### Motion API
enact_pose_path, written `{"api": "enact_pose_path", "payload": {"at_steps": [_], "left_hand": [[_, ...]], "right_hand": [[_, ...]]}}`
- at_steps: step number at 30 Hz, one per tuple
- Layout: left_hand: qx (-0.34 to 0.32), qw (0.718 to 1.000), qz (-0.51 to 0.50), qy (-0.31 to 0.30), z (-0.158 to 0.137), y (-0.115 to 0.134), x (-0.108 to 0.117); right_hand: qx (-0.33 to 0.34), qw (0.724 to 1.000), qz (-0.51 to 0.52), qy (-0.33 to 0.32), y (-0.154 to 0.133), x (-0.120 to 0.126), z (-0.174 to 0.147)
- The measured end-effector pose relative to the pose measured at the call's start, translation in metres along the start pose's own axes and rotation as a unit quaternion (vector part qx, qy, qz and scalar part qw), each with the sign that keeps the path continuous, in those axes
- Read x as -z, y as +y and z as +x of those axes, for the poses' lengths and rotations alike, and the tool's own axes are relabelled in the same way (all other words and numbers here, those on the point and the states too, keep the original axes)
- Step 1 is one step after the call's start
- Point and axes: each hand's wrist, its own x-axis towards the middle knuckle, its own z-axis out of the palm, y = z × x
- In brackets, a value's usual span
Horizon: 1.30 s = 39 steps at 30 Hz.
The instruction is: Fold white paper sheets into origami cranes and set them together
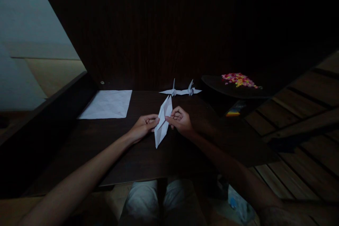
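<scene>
- Evidently for steadiness, left fingers (150,124) pinch the folded paper (160,135) over the bench (127,164).
- Right fingers (178,111) grip its opposite edge, likely to control the flap.
- Folded figures (173,92) stand behind, probably set out of the way.

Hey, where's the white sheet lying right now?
In the head view, the sheet lies on the left of the desk, beyond the left hand and near the back panel.

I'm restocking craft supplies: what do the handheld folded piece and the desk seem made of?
Folded piece: likely paper, matte white, with crisp creases and thin layered edges. Desk: probably wood or wood-look board, dark and smooth; faint grain shows, but dim light leaves it open.
</scene>
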Motion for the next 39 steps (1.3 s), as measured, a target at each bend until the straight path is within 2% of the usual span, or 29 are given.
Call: {"api": "enact_pose_path", "payload": {"at_steps": [4,12,19,23,27,35,39], "left_hand": [[-0.020,1.000,-0.010,0.004,0.0008,-0.0007,-0.0001],[-0.058,0.996,0.023,0.062,-0.0014,0.0058,-0.0058],[-0.092,0.987,0.115,0.067,0.0020,0.0018,-0.0013],[-0.090,0.983,0.136,0.080,0.0030,0.0018,0.0003],[-0.087,0.981,0.150,0.082,0.0013,0.0044,-0.0014],[-0.106,0.980,0.150,0.075,-0.0011,0.0052,-0.0035],[-0.102,0.981,0.143,0.079,-0.0023,0.0054,-0.0042]], "right_hand": [[0.017,1.000,-0.007,0.007,0.0004,0.0005,-0.0006],[0.012,0.999,0.001,-0.040,-0.0002,0.0004,-0.0033],[-0.003,0.998,-0.006,-0.059,-0.0015,0.0034,-0.0041],[-0.001,0.998,0.005,-0.064,-0.0019,0.0046,-0.0044],[0.003,0.995,0.025,-0.096,-0.0035,0.0057,-0.0049],[-0.003,0.998,-0.008,-0.066,-0.0015,-0.0004,-0.0048],[0.001,0.997,-0.017,-0.071,-0.0020,0.0010,-0.0047]]}}
